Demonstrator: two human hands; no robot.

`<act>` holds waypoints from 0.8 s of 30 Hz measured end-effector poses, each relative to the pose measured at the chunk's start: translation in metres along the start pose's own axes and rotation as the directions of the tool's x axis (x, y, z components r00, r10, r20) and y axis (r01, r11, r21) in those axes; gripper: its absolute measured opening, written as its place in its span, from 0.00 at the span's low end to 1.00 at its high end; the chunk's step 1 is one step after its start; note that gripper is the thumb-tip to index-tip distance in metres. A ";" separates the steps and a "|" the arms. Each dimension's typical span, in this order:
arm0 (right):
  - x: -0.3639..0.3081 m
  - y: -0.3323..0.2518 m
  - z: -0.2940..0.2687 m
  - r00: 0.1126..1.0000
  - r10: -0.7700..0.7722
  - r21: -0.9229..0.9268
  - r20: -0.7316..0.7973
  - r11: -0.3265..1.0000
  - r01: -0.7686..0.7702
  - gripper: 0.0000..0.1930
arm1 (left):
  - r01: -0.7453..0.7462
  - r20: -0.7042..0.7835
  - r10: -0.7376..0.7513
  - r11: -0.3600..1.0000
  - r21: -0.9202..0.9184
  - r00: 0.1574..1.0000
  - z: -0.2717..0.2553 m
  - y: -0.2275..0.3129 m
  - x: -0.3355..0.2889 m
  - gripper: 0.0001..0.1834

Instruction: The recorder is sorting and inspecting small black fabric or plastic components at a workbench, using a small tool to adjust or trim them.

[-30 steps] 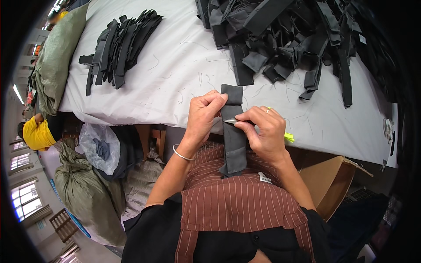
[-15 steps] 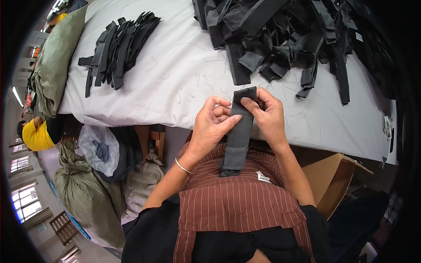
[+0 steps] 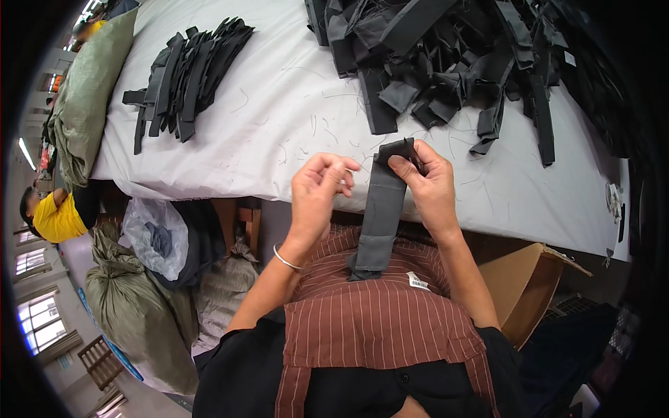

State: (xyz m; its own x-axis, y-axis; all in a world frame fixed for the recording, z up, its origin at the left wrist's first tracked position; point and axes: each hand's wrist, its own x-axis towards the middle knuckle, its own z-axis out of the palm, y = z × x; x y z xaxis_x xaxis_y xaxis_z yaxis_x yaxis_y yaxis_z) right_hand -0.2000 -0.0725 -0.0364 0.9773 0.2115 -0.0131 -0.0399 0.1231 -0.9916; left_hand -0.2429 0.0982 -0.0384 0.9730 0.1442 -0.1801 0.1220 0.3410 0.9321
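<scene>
Fabric strip hangs across the surface's near edge, its top pinched in my right grip. My left grip, half curled, fingers loosely parted, has come off it since half a second ago. Beyond lie loose threads, a dark stack far left, a jumbled pile far right.

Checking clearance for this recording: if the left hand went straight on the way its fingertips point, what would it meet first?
Rightward, probably the dark grey fabric strip, near the upper end pinched by the right hand; how far the left hand differs in depth is unclear.
</scene>
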 end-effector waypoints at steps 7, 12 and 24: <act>0.002 0.003 -0.001 1.000 -0.003 0.047 0.019 0.999 0.002 0.05 | 0.105 0.116 -0.118 0.989 0.108 0.986 -0.006 0.008 -0.006 0.11; 0.002 -0.002 0.002 0.999 -0.004 0.017 0.031 1.000 0.003 0.05 | 0.153 0.138 -0.180 0.970 0.187 0.974 0.002 0.006 -0.008 0.09; 0.000 -0.001 0.001 0.999 0.005 0.008 0.038 1.000 -0.005 0.05 | 0.009 0.137 -0.018 0.998 0.064 0.990 -0.007 0.003 -0.002 0.06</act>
State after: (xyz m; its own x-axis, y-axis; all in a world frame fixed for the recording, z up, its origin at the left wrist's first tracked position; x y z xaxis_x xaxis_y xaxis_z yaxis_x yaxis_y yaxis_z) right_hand -0.1998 -0.0715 -0.0354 0.9685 0.2488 -0.0133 -0.0470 0.1299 -0.9904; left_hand -0.2456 0.1055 -0.0376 0.9883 0.0094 -0.1519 0.1431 0.2824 0.9486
